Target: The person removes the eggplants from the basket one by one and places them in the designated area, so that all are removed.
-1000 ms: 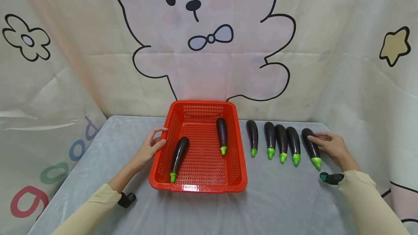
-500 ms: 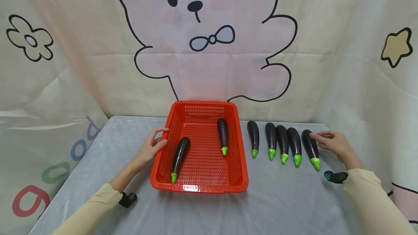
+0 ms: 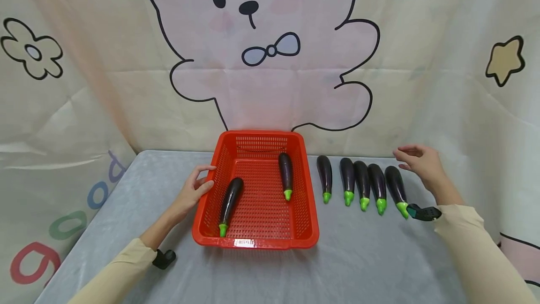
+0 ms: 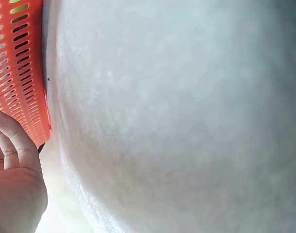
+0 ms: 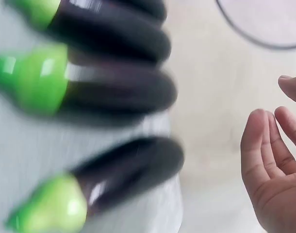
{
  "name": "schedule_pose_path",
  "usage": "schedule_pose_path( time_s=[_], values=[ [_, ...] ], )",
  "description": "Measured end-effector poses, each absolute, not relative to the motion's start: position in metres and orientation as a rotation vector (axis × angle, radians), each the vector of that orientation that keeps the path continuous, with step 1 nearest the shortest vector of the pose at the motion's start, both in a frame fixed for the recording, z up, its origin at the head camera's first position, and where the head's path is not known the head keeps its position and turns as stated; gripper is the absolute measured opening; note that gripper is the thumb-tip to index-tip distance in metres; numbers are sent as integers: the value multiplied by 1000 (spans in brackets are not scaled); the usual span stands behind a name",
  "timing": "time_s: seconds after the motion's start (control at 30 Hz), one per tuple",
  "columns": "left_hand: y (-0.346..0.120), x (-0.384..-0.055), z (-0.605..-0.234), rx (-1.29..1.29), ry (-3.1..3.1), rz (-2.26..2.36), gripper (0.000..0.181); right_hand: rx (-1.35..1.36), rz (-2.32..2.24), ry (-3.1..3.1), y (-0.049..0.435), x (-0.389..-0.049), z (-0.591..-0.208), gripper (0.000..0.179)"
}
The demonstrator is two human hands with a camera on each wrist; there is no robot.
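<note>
My left hand [image 3: 193, 192] rests against the left rim of a red perforated plastic basket [image 3: 313, 210]. Its thumb and index finger touch the rim with a gap between them; in the left wrist view, loosely bent fingers lie beside the basket's outer wall [image 4: 24, 73]. Inside the basket lie two dark eggplants, one eggplant [image 3: 231, 203] at left and another eggplant [image 3: 286, 172] at right. My right hand [image 3: 423, 165] is raised beyond the rightmost eggplant [image 3: 395, 186], fingers loosely bent and holding nothing. In the right wrist view that eggplant [image 5: 133, 170] lies apart from the hand.
Several more eggplants stand in a row right of the basket, from the near-basket eggplant [image 3: 324, 175] to the eggplant [image 3: 377, 184] beside the rightmost one. A grey cloth covers the table [image 3: 358, 262]. Printed curtains [image 3: 261, 93] hang behind and at both sides.
My right hand has left the rightmost eggplant, which it was touching, and moved up and away toward the table's back edge. The left hand and basket have stayed put.
</note>
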State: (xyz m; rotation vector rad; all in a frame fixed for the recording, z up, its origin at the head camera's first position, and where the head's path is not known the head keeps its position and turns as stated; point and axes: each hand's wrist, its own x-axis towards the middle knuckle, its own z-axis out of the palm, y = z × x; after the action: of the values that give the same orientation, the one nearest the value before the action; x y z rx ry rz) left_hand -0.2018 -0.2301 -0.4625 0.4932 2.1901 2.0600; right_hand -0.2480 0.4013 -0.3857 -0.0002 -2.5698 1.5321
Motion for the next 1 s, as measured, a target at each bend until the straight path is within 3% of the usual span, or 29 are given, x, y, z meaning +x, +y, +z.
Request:
schedule_pose_path(
  time_s=[0.63,1.0],
  values=[
    [-233,-204,-461,514,2178,2069,45,249,2022,-2379,243,-281,-352,44],
    [-231,-203,-462,509,2178,2063,44,497,2088,-2357,148,-281,-340,41]
  ],
)
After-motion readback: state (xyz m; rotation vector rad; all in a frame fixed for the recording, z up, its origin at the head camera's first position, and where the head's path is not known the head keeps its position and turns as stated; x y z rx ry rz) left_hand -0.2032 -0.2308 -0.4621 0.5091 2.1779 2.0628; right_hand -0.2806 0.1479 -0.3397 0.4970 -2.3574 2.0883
